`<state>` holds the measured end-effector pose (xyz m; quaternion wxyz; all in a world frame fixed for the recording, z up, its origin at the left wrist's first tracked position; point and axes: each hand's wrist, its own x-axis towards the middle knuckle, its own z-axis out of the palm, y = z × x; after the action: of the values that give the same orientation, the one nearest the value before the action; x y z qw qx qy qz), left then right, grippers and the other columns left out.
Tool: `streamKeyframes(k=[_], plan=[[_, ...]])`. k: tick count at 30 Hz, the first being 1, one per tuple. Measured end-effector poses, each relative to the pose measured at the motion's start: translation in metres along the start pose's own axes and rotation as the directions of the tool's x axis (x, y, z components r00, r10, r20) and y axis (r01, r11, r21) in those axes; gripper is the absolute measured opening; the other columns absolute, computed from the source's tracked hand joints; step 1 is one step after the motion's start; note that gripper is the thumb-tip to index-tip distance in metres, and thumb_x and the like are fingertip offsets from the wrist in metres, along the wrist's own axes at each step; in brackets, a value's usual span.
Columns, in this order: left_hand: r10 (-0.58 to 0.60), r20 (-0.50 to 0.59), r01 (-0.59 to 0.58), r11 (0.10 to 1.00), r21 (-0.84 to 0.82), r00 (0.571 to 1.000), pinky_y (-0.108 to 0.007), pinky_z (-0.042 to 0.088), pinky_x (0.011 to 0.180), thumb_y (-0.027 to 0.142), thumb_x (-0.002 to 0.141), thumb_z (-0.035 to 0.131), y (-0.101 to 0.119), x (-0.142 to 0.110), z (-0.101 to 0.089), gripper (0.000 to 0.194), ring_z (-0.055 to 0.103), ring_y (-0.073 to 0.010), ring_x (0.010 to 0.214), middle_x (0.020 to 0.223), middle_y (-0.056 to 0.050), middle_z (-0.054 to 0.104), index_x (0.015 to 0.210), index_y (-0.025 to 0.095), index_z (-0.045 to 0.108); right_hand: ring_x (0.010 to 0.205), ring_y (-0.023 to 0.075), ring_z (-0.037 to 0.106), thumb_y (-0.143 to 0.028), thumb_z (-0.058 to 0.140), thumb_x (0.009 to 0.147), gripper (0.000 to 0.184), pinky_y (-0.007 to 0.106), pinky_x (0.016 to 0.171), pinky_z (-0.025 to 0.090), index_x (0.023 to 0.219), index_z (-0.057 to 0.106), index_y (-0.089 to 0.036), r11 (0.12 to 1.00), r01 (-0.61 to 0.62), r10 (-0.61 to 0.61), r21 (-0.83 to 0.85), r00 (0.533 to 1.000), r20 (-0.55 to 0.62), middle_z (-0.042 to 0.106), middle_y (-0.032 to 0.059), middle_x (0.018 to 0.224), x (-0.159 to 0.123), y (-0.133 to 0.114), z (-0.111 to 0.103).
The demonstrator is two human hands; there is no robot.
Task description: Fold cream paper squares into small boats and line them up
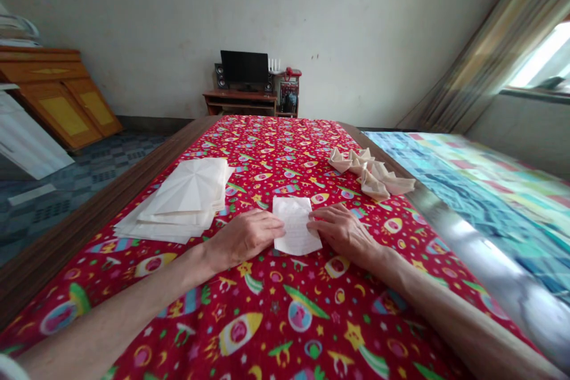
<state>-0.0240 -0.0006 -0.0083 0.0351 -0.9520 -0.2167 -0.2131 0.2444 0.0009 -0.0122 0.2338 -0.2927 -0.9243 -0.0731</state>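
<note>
A small folded sheet of white paper [295, 227] lies on the red patterned tablecloth [240, 332], between my two hands. My left hand [249, 234] has its fingers closed on the paper's left edge. At the right edge, my right hand [345, 230] pinches the same paper between thumb and fingers. Beyond my left hand is a stack of creased white paper sheets [187, 190]. Several folded paper pieces with pointed tips [371, 172] sit in a cluster at the far right of the cloth.
At the table's far end, a desk [240, 96] by the wall holds a monitor [244, 67], speakers and a red telephone [293, 73]. A wooden cabinet [62, 101] stands at the left. On the right is a bed [467, 190] with a patterned cover, near a curtain [499, 41].
</note>
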Motion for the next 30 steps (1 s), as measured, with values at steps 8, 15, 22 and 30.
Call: streamKeyframes(k=[8,15,22,30], plan=[[-0.199,-0.162,0.164,0.964,-0.208,0.966,-0.029,0.051,0.081,0.02,0.089,0.052,0.002,-0.002,0.015,0.018,0.062,-0.0159,0.09,0.094,-0.004,0.07,0.099,0.018,0.067,0.078,0.0148,0.057,-0.024,0.049,0.089,0.019,0.025,0.067,0.045,0.091,0.067,-0.018,0.957,-0.178,0.178,0.227,0.984,0.021,0.063,0.0073,0.09,-0.002,-0.004,0.005],[-0.452,-0.125,0.403,0.868,-0.288,0.883,-0.024,0.047,0.069,0.023,0.087,0.054,-0.004,0.005,0.021,0.019,0.061,-0.014,0.072,0.079,-0.004,0.067,0.075,0.016,0.067,0.053,0.0086,0.049,-0.032,0.057,0.084,0.026,0.02,0.05,0.033,0.066,0.065,-0.016,0.763,-0.506,0.501,0.402,0.856,0.128,0.056,-0.0023,0.059,0.008,0.004,0.008],[-0.649,-0.056,0.632,0.754,-0.179,0.758,-0.024,0.036,0.058,0.036,0.089,0.049,-0.007,0.017,0.018,0.035,0.05,-0.0115,0.058,0.063,0.0,0.057,0.061,0.016,0.059,0.05,0.0093,0.046,-0.035,0.049,0.087,0.033,0.022,0.051,0.026,0.061,0.06,-0.018,0.777,-0.613,0.599,0.141,0.79,0.133,0.053,-0.0023,0.054,0.021,0.002,0.013],[-0.697,-0.03,0.697,0.717,0.013,0.717,-0.025,0.033,0.056,0.039,0.088,0.048,0.001,0.026,0.013,0.037,0.054,-0.0115,0.065,0.084,-0.002,0.059,0.061,0.017,0.06,0.073,0.0167,0.062,-0.038,0.042,0.092,0.031,0.025,0.06,0.031,0.078,0.063,-0.019,0.761,-0.61,0.641,-0.222,0.759,0.112,0.067,0.005,0.074,0.028,-0.016,0.01]])
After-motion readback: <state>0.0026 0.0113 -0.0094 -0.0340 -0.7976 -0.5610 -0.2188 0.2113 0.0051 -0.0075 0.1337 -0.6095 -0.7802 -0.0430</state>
